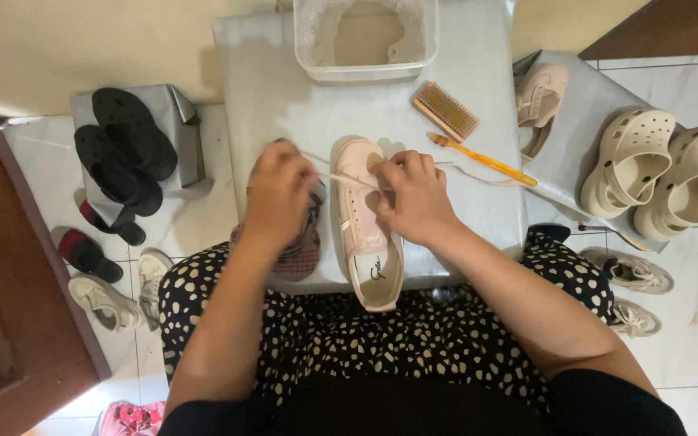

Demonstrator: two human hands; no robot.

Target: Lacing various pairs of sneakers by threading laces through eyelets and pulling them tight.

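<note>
At desk centre, pink sneaker lay lengthwise, toe away. Right hand pinched white lace over the eyelets; left hand, just left, closed on lace's other end.

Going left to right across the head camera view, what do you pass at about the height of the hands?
Black sandals → left hand → pink sneaker → right hand → orange toothbrush → cream clogs.

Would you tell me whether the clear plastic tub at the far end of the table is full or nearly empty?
Nearly empty: the clear tub shows only white powdery residue clinging to its walls, with the bare bottom visible in the middle.
</note>
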